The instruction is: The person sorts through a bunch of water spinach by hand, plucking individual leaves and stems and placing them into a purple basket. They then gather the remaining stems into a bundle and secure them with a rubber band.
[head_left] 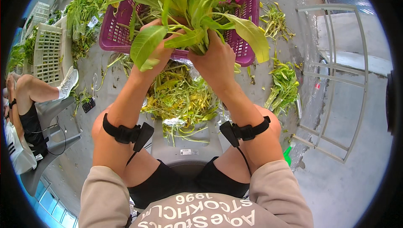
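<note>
Apparently mid-sorting, the right hand point(216, 59) clamps a leafy bunch point(196, 7) over a purple basket point(112, 33); leaves obscure whether the left hand point(163, 53) grips too. Next likely calls for plucking the yellowed leaf point(255, 40) at right.

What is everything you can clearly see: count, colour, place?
bunch: one, green, over crate
crate: one, purple, top centre
pile: one, yellowish, between knees
heap: one, green, upper left
clumps: at least two, greenish, right
baskets: at least two, whitish, left
frame: one, grey, right
gadget: one, black, left
seat: one, grey, between thighs
co-worker: one, white top, left
bands: two, black, forearms
shirt: one, beige, bottom
left hand: one, against bunch
right hand: one, holding bunch
</note>
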Demonstrator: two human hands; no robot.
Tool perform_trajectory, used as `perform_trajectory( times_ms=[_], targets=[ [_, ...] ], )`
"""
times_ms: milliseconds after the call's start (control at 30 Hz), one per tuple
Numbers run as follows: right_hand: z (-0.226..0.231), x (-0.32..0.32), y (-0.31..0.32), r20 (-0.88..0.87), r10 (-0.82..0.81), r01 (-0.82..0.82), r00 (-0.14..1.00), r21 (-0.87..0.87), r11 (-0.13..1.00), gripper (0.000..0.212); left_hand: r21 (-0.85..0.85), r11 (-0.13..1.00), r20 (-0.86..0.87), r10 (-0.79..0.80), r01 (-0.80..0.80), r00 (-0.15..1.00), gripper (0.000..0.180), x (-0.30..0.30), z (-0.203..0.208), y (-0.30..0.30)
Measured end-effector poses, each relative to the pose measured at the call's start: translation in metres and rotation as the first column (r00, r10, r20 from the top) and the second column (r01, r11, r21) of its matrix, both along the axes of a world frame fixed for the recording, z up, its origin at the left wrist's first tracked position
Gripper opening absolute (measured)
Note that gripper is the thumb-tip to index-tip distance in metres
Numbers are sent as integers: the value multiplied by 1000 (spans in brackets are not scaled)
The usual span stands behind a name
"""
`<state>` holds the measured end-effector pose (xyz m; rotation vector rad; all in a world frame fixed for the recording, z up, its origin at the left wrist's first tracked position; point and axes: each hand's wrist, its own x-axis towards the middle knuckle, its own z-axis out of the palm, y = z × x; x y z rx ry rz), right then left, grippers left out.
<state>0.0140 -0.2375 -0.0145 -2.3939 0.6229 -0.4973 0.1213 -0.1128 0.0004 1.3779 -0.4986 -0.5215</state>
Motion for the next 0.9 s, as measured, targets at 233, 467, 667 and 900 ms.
perform_trajectory(
  times_ms=[233, 467, 667, 900],
  targets=[
    [1, 1, 0, 80, 26, -25, 996, -21, 999, 48, -126, 987, 273, 130, -98, 953, 27, -3, -20, -3],
    [0, -2, -7, 64, 21, -25, 998, 57, 998, 48, -163, 985, 70, -51, 62, 996, 31, -8, -9, -1],
    [0, -1, -10, 62, 62, -68, 996, 97, 993, 46, -51, 997, 209, 60, -50, 976, 31, -22, 7, -7],
    [6, -5, -11, 12, 95, -96, 995, 124, 988, 51, -104, 993, 23, 53, -51, 998, 35, -21, 3, -9]
  ],
)
